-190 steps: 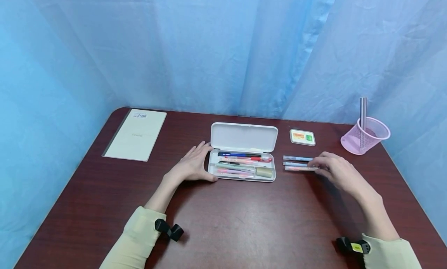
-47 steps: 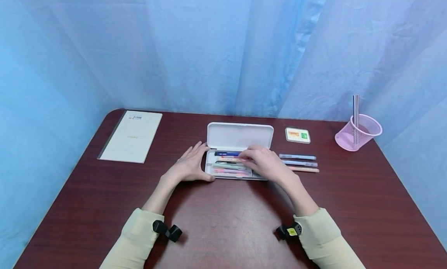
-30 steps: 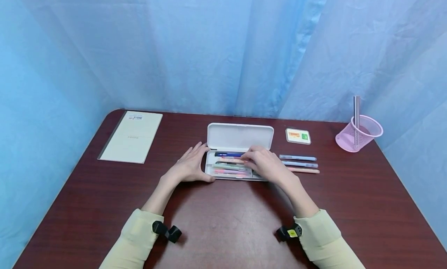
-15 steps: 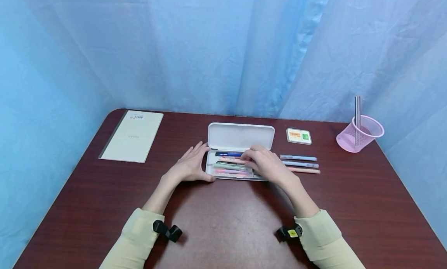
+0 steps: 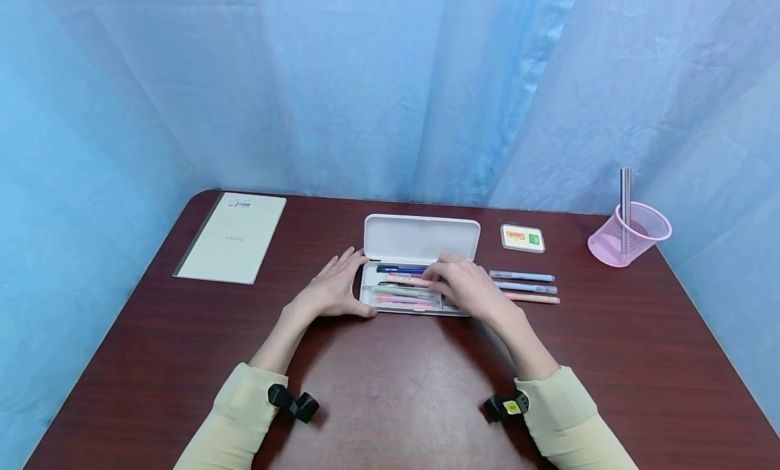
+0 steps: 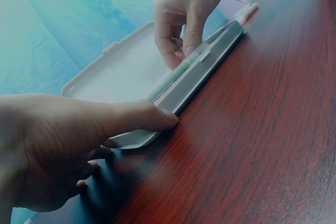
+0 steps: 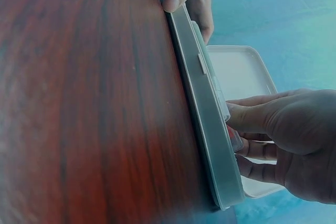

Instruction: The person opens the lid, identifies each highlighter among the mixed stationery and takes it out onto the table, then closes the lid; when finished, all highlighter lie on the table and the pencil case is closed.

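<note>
A white pencil case point(image 5: 422, 238) lies with its lid raised, several pens in its tray. My left hand point(image 5: 332, 287) spans the case's left end, fingers spread; its thumb point(image 6: 157, 119) rests on the front edge in the left wrist view. My right hand point(image 5: 466, 287) reaches into the tray and pinches a pink pen point(image 5: 405, 280); the pen's right end is hidden by the fingers. Around it lie a blue pen point(image 5: 396, 269), a green pen point(image 5: 396, 290) and a lilac pen point(image 5: 402, 299). In the right wrist view, a red pen part point(image 7: 232, 136) shows beside the right fingers point(image 7: 252, 119).
Right of the case lie two blue pens, the rear one point(image 5: 521, 275) and the middle one point(image 5: 530, 288), plus a peach pen point(image 5: 539, 298). Behind them is a small flat case point(image 5: 522, 238). A pink mesh pen holder point(image 5: 609, 243) stands far right, a notebook point(image 5: 234, 240) far left.
My right hand has come from the pens on the table into the pencil case. Lately the pink pen shifts slightly rightward in its fingers. My left hand stays put.
</note>
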The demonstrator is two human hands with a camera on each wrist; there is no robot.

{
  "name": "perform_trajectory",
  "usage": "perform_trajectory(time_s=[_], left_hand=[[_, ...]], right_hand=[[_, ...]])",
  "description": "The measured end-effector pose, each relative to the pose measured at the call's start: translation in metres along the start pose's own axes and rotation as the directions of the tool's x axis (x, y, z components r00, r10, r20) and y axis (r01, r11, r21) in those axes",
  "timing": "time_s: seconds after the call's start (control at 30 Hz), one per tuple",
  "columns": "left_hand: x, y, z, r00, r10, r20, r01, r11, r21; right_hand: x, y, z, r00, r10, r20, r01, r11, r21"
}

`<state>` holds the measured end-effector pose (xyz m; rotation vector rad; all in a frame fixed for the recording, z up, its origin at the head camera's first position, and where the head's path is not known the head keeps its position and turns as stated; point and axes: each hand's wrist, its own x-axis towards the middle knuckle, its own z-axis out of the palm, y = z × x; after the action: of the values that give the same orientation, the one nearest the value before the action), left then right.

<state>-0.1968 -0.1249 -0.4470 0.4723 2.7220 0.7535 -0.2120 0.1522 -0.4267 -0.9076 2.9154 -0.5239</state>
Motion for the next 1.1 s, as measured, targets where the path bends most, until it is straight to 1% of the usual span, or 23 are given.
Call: perform_trajectory(time_s=[0.33, 0.53, 0.9, 1.1], left_hand=[[0.000, -0.001, 0.000, 1.000, 0.001, 0.002, -0.001, 1.000, -0.001], [0.000, -0.001, -0.001, 1.000, 0.000, 0.000, 0.000, 1.000, -0.002], [0.000, 0.000, -0.002, 1.000, -0.001, 0.012, 0.001, 1.000, -0.004], [0.000, -0.001, -0.001, 1.000, -0.001, 0.008, 0.001, 1.000, -0.006]], right_hand=[[-0.001, 0.002, -0.001, 1.000, 0.012, 0.001, -0.012, 1.000, 0.001], [-0.008, 0.009, -0.010, 0.999, 0.010, -0.032, -0.011, 1.000, -0.020], [-0.048, 0.049, -0.036, 0.993, 0.003, -0.115, -0.004, 1.000, -0.007], [-0.073, 0.071, -0.049, 0.984, -0.014, -0.179, 0.008, 0.999, -0.037]])
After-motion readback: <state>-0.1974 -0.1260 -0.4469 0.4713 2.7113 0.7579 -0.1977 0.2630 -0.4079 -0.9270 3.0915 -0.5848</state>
